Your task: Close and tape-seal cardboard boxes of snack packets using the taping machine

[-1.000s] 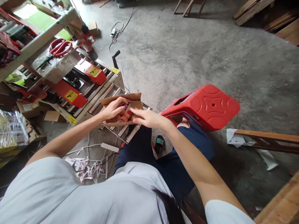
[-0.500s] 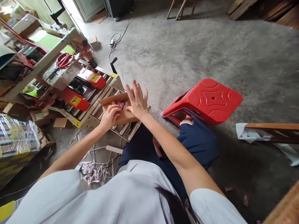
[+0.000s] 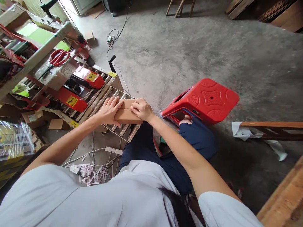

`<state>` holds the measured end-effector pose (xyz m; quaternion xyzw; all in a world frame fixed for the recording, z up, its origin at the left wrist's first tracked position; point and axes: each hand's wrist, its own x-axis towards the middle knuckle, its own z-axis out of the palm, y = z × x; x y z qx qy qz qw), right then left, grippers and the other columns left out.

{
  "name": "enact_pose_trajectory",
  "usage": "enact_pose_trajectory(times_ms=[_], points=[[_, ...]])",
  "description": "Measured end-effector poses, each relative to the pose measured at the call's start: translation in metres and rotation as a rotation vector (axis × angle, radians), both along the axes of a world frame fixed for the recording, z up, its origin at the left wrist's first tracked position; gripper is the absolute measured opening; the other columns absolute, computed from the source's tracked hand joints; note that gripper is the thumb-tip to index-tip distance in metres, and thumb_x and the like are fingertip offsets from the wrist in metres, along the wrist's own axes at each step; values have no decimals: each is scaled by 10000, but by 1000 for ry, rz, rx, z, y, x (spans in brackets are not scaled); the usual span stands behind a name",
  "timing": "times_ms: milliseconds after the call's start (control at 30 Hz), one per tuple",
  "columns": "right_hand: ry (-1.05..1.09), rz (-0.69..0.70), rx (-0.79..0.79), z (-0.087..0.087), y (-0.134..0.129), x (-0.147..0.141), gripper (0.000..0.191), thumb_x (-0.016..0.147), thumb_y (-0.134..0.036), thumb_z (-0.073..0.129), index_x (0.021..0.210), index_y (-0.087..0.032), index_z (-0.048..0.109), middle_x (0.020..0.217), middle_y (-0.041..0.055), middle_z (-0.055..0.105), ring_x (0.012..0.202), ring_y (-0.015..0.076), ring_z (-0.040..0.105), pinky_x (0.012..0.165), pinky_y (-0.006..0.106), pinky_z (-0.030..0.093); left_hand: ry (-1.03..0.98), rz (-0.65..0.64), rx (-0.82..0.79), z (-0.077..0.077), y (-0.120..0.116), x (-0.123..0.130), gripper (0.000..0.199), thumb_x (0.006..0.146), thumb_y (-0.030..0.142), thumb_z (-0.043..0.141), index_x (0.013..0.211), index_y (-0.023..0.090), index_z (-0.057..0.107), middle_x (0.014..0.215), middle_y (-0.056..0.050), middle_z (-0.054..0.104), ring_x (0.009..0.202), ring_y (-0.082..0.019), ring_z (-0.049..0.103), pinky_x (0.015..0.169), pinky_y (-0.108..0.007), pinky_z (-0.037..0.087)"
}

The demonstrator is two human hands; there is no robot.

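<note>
A small brown cardboard box [image 3: 129,116] lies on the metal rollers at the end of a roller conveyor [image 3: 113,93]. Its top flaps are folded down and meet along a seam, hiding what is inside. My left hand [image 3: 109,111] grips the box's left end, fingers over the top and thumb along the near side. At the other end, my right hand [image 3: 142,109] has its fingers curled onto the top flaps and grips the right end.
Left of the box stands a taping machine with red guides [image 3: 75,101] and red-handled scissors [image 3: 59,57] on top. A red plastic stool [image 3: 211,97] is to my right. Cables, a power strip [image 3: 114,150] and crumpled tape strips [image 3: 93,175] lie on the floor.
The box's flaps, upright before with small pinkish packets showing inside, are now folded down. My right hand has come down from above onto the box; my left hand has spread over its left end.
</note>
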<state>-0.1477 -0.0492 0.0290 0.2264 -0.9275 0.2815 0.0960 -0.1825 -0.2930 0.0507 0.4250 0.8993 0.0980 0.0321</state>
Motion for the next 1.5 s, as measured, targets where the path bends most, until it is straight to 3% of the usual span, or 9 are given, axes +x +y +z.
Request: enact_pose_trajectory(times_ms=[167,267,367,567,900,1167,1300,1400,1500], points=[[69,-203,-220,-10,27,39,353,921,-269,570,1260,-183,619,1329,148,561,1255,272,519,1129,477,382,76,337,6,1,12,20,1100,637,738,717,1536,220,352,1401,-248,428,1248,-479,423,1064,-627,280],[-35,-355,-356,-22,68,96,425,901,-283,568,1314,-186,576,1266,147,609,1018,235,669,990,448,518,77,719,84,0,3,21,1091,686,743,648,1561,201,288,1364,-287,446,1197,-516,452,977,-670,325],[-179,-482,-416,-27,107,160,454,881,-327,590,1312,-182,577,1204,147,662,853,211,713,893,426,574,-17,918,73,5,-16,16,1023,755,737,538,1589,241,214,1468,-298,361,1188,-539,473,924,-694,357],[-276,-737,-526,-32,143,234,566,864,-469,627,1351,-192,551,1198,164,685,914,237,719,924,462,572,-92,972,-33,19,-37,23,982,760,769,460,1583,280,243,1492,-282,346,1153,-525,524,888,-653,419],[-317,-764,-556,-50,165,253,579,855,-522,620,1319,-177,584,1165,175,701,954,260,723,935,494,565,-84,1183,-116,23,-17,-37,1087,787,789,407,1578,71,203,1467,-377,329,1267,-524,463,922,-632,439],[-375,-794,-631,-77,188,263,574,834,-520,655,1294,-180,606,1155,176,707,997,270,717,976,503,546,-106,1155,-107,25,12,-13,1355,657,889,501,1512,-120,209,1406,-449,367,1263,-547,469,1010,-609,414],[-444,-756,-653,-85,188,258,572,814,-538,663,1265,-188,622,1150,169,709,1012,269,711,1006,506,525,-114,1086,-126,25,22,-1,1442,558,903,609,1570,-4,126,1512,-418,247,1301,-559,430,1018,-603,415],[-476,-766,-664,-91,189,257,605,788,-549,678,1267,-185,617,1142,167,709,1014,268,707,1024,516,508,-142,1092,-217,24,32,7,1271,669,887,531,1600,134,104,1594,-346,138,1351,-532,396,995,-570,444],[-520,-772,-663,-98,192,258,628,761,-569,690,1248,-178,623,1131,166,710,1019,274,703,1037,533,494,-145,1179,-269,22,44,10,1180,755,842,477,1594,97,111,1587,-361,142,1310,-512,452,949,-531,481]])
